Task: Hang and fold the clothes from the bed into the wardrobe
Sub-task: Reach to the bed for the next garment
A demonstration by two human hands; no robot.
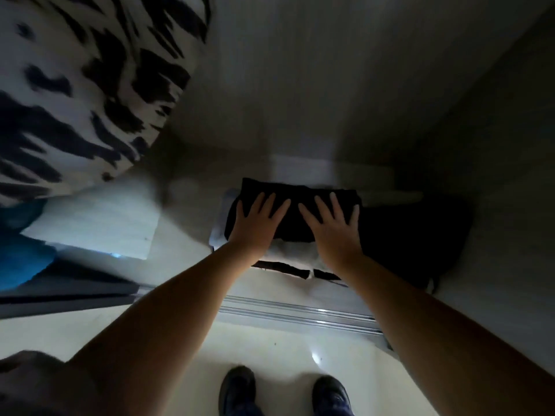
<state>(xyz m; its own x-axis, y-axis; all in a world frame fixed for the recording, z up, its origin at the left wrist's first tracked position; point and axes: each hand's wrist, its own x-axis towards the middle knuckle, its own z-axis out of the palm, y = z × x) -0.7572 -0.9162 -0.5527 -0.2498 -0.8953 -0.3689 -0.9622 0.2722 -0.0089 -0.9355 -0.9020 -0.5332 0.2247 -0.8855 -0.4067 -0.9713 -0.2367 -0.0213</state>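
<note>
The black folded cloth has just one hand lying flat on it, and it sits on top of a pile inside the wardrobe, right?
Not quite. The head view shows both hands flat on the black folded cloth: the left hand and the right hand. It does sit atop a pile inside the wardrobe.

1. Both forearms are bare from the bottom edge of the view up to the wrists; no sleeve, cuff, watch or bracelet shows on either.
2. The left hand (255,223) has no ring or glove, with short nails as far as the dim light lets one tell.
3. The right hand (336,229) is likewise ungloved and without rings.
4. Two dark shoes show at the bottom edge: the left shoe (237,391) and the right shoe (330,396), both rounded at the toe and dark, with a faint bluish sheen.
</note>
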